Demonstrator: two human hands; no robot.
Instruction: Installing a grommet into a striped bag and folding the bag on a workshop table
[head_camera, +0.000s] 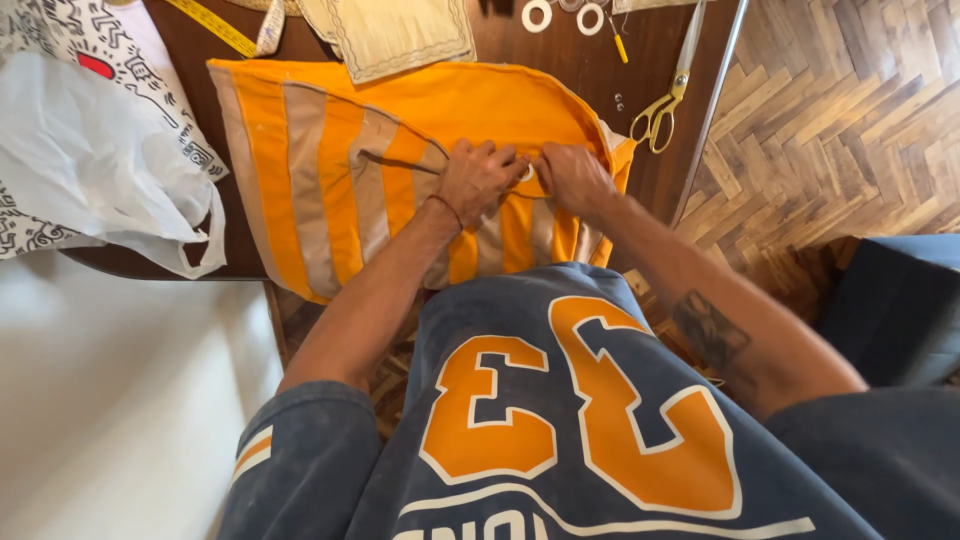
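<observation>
Both hands are pinching the orange striped cloth (400, 130) on the table (560, 50): left hand (478, 178) and right hand (572, 175), grips clamped on it; scissors (665, 100) lying nearby.

Both your arms reach forward and down from the shoulders, bare from the short sleeves on, and converge so the hands meet knuckle to knuckle. Your left hand (478, 178) lies palm down, fingers (500, 157) curled under and pinched toward the right hand; a thin red band circles its wrist. Your right hand (572, 177) mirrors it, palm down, fingers bent and pressed close at the point where the two hands touch. Your right forearm, turned outward, shows a dark tattoo midway along. Both elbows are slightly bent.
</observation>
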